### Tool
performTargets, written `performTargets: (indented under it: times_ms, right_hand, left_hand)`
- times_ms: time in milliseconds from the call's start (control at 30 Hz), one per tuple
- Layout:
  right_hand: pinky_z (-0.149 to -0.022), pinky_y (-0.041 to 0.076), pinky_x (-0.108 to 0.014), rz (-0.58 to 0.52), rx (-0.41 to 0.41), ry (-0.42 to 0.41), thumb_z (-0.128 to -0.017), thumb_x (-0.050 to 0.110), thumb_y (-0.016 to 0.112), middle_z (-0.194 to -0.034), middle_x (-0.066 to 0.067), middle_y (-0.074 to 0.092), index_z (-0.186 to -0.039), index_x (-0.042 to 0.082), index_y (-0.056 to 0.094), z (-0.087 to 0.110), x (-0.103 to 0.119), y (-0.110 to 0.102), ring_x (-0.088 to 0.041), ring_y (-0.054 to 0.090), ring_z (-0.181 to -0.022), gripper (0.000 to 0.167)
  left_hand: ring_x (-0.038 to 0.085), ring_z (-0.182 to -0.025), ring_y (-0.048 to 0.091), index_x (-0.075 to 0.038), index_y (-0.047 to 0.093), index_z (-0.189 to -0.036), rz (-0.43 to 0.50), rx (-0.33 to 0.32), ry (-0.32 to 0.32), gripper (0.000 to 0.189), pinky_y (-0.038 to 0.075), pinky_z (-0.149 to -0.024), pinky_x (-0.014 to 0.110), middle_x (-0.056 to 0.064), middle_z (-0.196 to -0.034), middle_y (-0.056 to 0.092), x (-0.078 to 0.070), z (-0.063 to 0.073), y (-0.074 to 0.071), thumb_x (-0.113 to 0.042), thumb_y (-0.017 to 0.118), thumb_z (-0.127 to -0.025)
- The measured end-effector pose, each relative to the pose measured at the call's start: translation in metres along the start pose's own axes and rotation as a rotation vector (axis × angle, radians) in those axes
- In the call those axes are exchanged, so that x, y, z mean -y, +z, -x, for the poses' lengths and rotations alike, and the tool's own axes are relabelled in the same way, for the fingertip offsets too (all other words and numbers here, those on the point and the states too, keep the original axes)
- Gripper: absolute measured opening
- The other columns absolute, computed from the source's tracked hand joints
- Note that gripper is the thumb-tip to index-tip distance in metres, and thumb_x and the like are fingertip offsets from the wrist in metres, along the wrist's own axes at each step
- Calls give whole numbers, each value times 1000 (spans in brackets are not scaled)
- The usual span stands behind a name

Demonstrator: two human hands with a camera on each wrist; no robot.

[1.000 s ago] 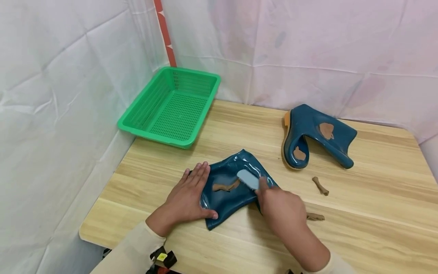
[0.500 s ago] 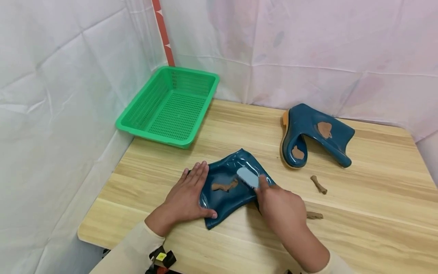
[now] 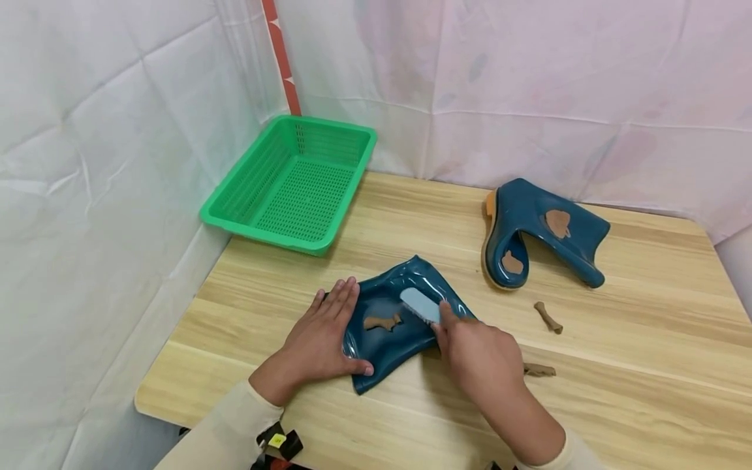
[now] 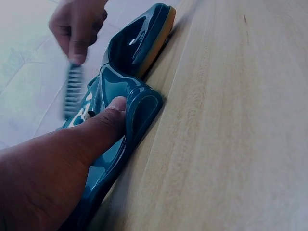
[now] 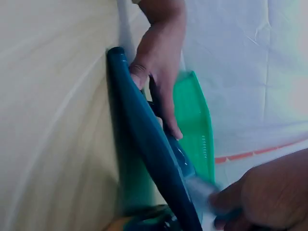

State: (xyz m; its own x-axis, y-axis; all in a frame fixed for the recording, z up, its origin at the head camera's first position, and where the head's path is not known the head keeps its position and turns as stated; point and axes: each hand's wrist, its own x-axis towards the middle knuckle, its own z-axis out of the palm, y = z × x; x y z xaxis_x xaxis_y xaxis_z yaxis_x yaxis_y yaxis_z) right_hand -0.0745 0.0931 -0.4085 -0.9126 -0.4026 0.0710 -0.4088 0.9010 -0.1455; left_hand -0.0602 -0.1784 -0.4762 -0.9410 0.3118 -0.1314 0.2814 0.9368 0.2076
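A dark blue rubber boot (image 3: 384, 356) lies on its side at the table's near middle. My left hand (image 3: 317, 343) rests on its shaft, fingers straight and thumb spread toward the opening's lower corner. With my right hand (image 3: 484, 359) I grip a pale blue brush (image 3: 420, 304), bristles down over the shaft, the forefinger stretched along its back. Left of the brush, a jagged brown mud-like patch (image 3: 380, 322) sticks to the boot. The left wrist view shows the brush's bristles (image 4: 73, 94) beside the boot, blurred. My right hand partly hides the boot's foot end.
A second blue boot (image 3: 531, 209) with a tan sole lies at the back right, bearing two brown patches. Two loose brown strips, one farther (image 3: 549, 318) and one nearer (image 3: 539, 370), lie right of my right hand. A green plastic basket (image 3: 264, 236) stands at the back left.
The brush has shifted slightly left over the boot with my right hand. The brown patch has become shorter at its right end. My left hand stays in place.
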Motion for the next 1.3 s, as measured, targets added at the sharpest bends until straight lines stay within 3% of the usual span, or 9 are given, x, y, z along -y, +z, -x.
performTargets:
  times_ms: [133, 267, 433, 600, 800, 900, 1067, 1133, 1300]
  right_hand:
    - [-37, 31, -30, 49, 70, -55, -100, 31, 68, -59, 0, 51, -134, 9, 68, 2, 15, 12, -12, 41, -46, 41]
    - [-38, 30, -27, 9, 36, -137, -100, 37, 68, -61, 1, 52, -134, 11, 69, 2, 27, 21, -9, 39, -45, 43]
    - [-38, 29, -28, -20, -18, -61, -97, 34, 72, -62, 2, 55, -135, 12, 69, 1, 10, 6, -10, 38, -47, 44]
    - [-37, 30, -30, 27, 29, -33, -98, 30, 72, -60, 0, 53, -133, 9, 69, 6, 8, 4, -12, 41, -47, 41]
    - [-37, 29, -25, -12, -8, -215, -98, 37, 71, -65, -1, 61, -130, 11, 72, 14, 37, 24, -10, 47, -46, 41]
    - [-37, 28, -26, -31, -48, -197, -96, 37, 73, -63, 1, 58, -131, 14, 72, 12, 36, 22, -9, 44, -46, 42]
    - [-37, 27, -29, 12, -98, -93, -95, 33, 75, -59, 0, 50, -131, 12, 71, 1, 28, 20, -12, 35, -44, 42]
    - [-37, 28, -29, 16, -66, -122, -96, 33, 73, -60, -1, 52, -131, 11, 71, 0, 32, 22, -12, 38, -44, 41]
    - [-40, 34, -27, -92, 97, -308, -98, 35, 70, -67, 0, 62, -130, 11, 72, 8, 43, 24, -11, 51, -49, 40]
  left_hand:
    - [20, -155, -12, -10, -5, -163, -10, 3, -6, 139, -1, -124, 45, 2, -170, -11, 0, 0, 0, -91, 61, -71]
    - [19, -155, -11, -10, -4, -163, -10, -5, -3, 139, 0, -124, 45, 2, -170, -10, 0, 0, 1, -90, 61, -71]
    - [19, -155, -10, -10, -3, -163, 8, -11, 8, 137, 0, -124, 45, 1, -170, -10, -1, 0, 1, -90, 61, -72]
    - [22, -156, -3, -9, 0, -164, 11, 25, 27, 135, 5, -124, 48, 4, -171, -4, 0, 2, -10, -88, 62, -74]
    - [25, -156, 12, -2, 14, -163, 73, 92, 110, 102, 16, -123, 50, 10, -169, 15, 3, -1, -33, -49, 68, -89]
    - [25, -155, 12, -3, 14, -163, 126, 136, 125, 90, 17, -123, 50, 10, -169, 15, 5, -4, -39, -30, 62, -92]
    - [25, -156, 9, -4, 11, -163, 158, 177, 124, 75, 14, -124, 49, 8, -169, 11, 9, -3, -42, -23, 49, -101]
    - [25, -156, 9, -4, 12, -163, 171, 173, 121, 69, 13, -124, 49, 8, -169, 11, 10, -3, -42, -25, 44, -105]
    - [24, -156, 8, -7, 11, -163, 253, 152, 119, 66, 12, -124, 50, 6, -170, 11, 12, -2, -42, -46, 27, -112]
